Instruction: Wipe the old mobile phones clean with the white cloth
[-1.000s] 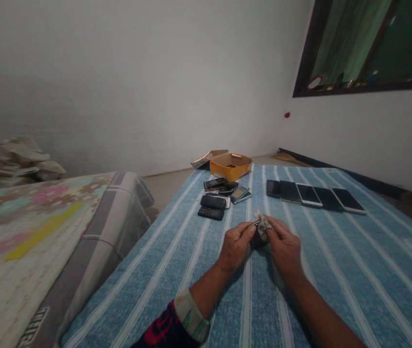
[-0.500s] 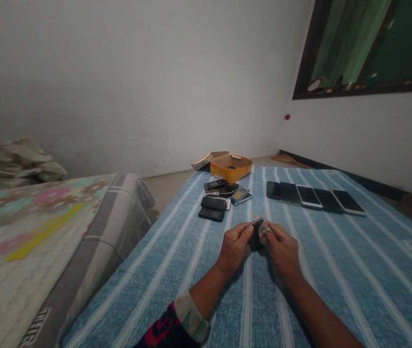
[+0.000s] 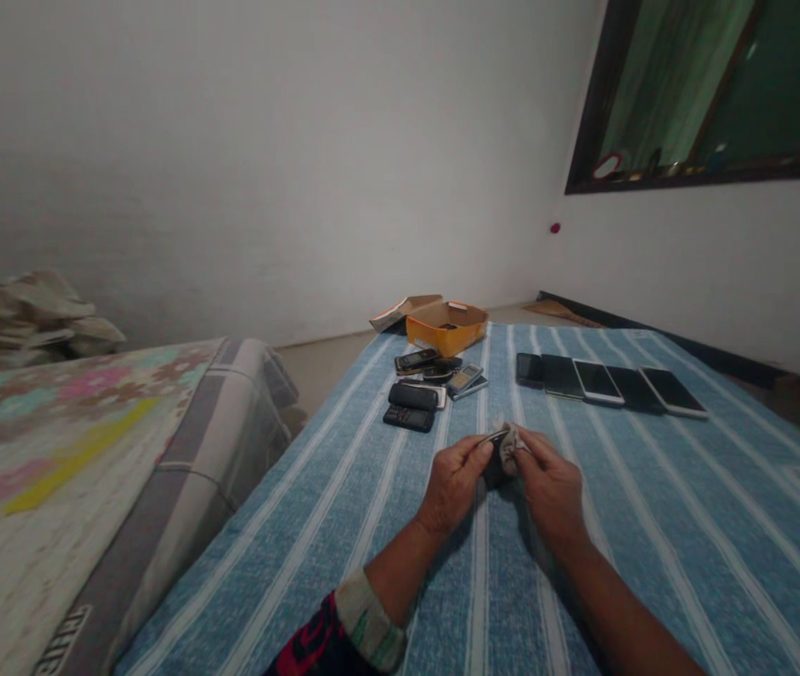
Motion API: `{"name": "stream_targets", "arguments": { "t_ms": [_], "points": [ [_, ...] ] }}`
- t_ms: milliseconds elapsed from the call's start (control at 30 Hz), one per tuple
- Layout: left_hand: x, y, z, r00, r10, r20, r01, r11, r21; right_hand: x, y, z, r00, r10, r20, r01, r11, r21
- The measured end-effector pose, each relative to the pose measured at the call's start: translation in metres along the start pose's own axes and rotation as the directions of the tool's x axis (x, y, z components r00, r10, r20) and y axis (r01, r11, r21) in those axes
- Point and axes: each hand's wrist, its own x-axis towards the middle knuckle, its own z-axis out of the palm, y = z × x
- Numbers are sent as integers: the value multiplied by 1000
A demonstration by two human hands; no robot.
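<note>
My left hand (image 3: 453,481) is closed on a dark mobile phone (image 3: 494,467), thumb on its face, holding it tilted above the blue striped cloth (image 3: 344,526). A crumpled greyish cloth (image 3: 511,449) is pinched in my right hand (image 3: 552,483) and pressed against the phone's right side and top edge. Part of the phone is hidden by the fingers and that cloth. Beyond my left hand lies a keypad phone (image 3: 408,418), beside a black phone (image 3: 413,396) and a small heap of others, among them a silver keypad phone (image 3: 464,379).
An open orange box (image 3: 446,327) stands at the far edge. To the right, several touchscreen phones, including a white-framed phone (image 3: 598,382), lie in an overlapping row. A second bed (image 3: 111,451) with a flowered cover is on the left, across a gap. A wall and window are behind.
The phone has tipped so its face shows less, and the greyish cloth has shifted up over its top edge. Both hands stay in nearly the same place.
</note>
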Motion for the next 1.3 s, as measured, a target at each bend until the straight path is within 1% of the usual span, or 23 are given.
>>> {"name": "stream_targets", "arguments": {
  "t_ms": [67, 100, 200, 267, 433, 500, 633, 800, 833, 967, 1033, 1167, 1233, 1300],
  "points": [
    [0, 0, 0, 1000, 17, 10, -17, 1000, 6, 0, 0, 1, 1000, -31, -6, 31, 1000, 0],
    [0, 0, 0, 1000, 18, 9, -18, 1000, 4, 0, 1, 1, 1000, -24, -4, 24, 1000, 3],
    [0, -2, 0, 1000, -6, -5, 6, 1000, -15, 1, 6, 1, 999, 48, 19, -48, 999, 11],
    [1, -3, -1, 1000, -17, -12, 17, 1000, -20, 1, 7, 0, 997, 72, 26, -72, 997, 11],
    [0, -4, -1, 1000, 8, 9, -8, 1000, -14, 0, 0, 1, 1000, -24, -10, 24, 1000, 5],
    [0, -3, -1, 1000, 9, 6, -9, 1000, -15, 0, 0, 1, 1000, -15, -7, 15, 1000, 9],
    [1, -4, -1, 1000, -13, -6, 13, 1000, -21, 0, 4, 1, 999, 51, 14, -51, 999, 15],
    [0, -2, -1, 1000, 8, 16, -8, 1000, 7, 0, 3, 2, 999, -47, -13, 47, 999, -5],
    [0, -2, -1, 1000, 10, 17, -10, 1000, 9, 0, 3, 1, 999, -51, -11, 51, 999, -7],
    [0, -2, -1, 1000, -8, -1, 8, 1000, 10, 1, 8, 0, 1000, 15, 20, -15, 1000, 1],
    [0, -3, -2, 1000, -9, -1, 9, 1000, 10, 1, 7, 0, 1000, 9, 18, -8, 1000, -1],
    [0, -2, -1, 1000, 14, 19, -14, 1000, 6, -1, -2, 1, 998, -63, -11, 62, 998, -13],
    [-1, -1, -1, 1000, 11, 24, -11, 1000, 1, -1, -2, 2, 999, -44, -4, 44, 999, -7],
    [-1, 0, -1, 1000, -4, 16, 5, 1000, -9, -1, 0, 1, 1000, 3, 13, -3, 1000, 6]
  ]
}}
